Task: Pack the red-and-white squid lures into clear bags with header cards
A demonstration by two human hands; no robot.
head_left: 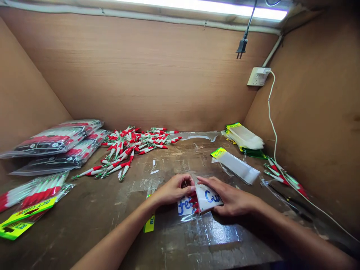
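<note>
My left hand [178,189] is closed, its thumb and fingers pinched at a clear plastic bag [187,218]. Red ends of fishing lures [194,204] show just beside those fingertips. With my right hand [232,197] I grip a bent white card [206,198] bearing blue handwriting, fingers over its top and thumb low. The card touches the lures and partly covers them. Another white piece with blue writing [184,206] lies under the bag by my left hand. A yellow header [149,224] sticks out beneath my left forearm, which hides its middle.
Loose red-and-white lures [132,142] are heaped at the back. Filled bags [56,144] are stacked left, with yellow-headed lure packs [30,210] before them. Empty header bags [237,165] lie right, near pliers-like dark handles [295,206]. A white cable [270,108] and a plug [242,47] hang above.
</note>
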